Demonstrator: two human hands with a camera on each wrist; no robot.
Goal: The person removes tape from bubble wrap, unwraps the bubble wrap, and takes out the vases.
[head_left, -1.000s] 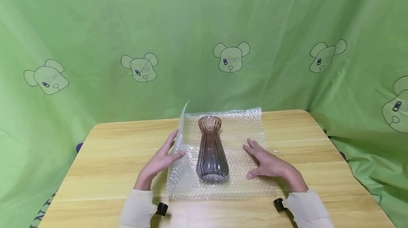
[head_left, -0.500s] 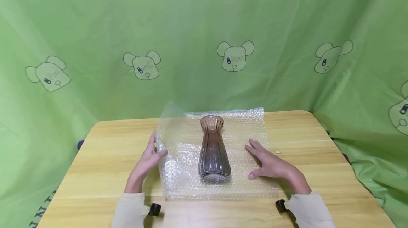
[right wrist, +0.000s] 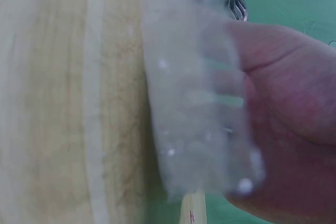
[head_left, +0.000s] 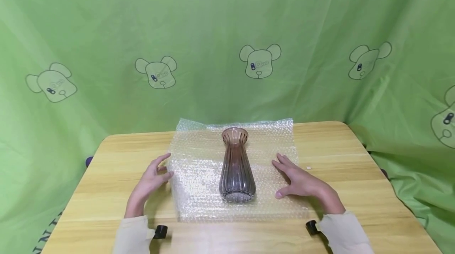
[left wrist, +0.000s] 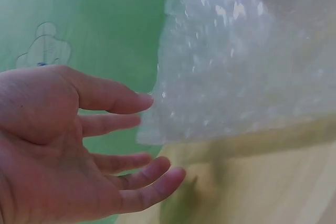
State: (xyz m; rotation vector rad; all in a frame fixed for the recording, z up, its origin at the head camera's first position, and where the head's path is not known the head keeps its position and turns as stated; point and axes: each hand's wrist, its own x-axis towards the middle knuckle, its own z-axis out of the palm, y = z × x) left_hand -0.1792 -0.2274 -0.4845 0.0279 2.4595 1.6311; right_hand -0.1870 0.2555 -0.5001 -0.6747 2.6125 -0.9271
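A ribbed glass vase (head_left: 236,171), pinkish-brown at the mouth and grey towards its base, lies on its side on a sheet of bubble wrap (head_left: 199,183). Its mouth points to the back of the table. At the sheet's left edge is my left hand (head_left: 151,179), fingers apart and loosely bent; in the left wrist view one fingertip is close to or touching the wrap (left wrist: 210,72), with nothing gripped. My right hand (head_left: 302,181) is spread over the sheet's right side, apart from the vase. The right wrist view shows its fingers partly through the wrap (right wrist: 184,103).
Beneath everything is a light wooden table (head_left: 117,175). A small white scrap (head_left: 308,168) lies right of the sheet. A green curtain (head_left: 209,21) with printed bear heads hangs behind and at both sides. Black wrist devices (head_left: 160,232) show below the sleeves.
My left hand has moved leftward, and the sheet's raised left flap has folded down flat to the left. The left fingers have come off its edge. Right hand and vase stay about the same.
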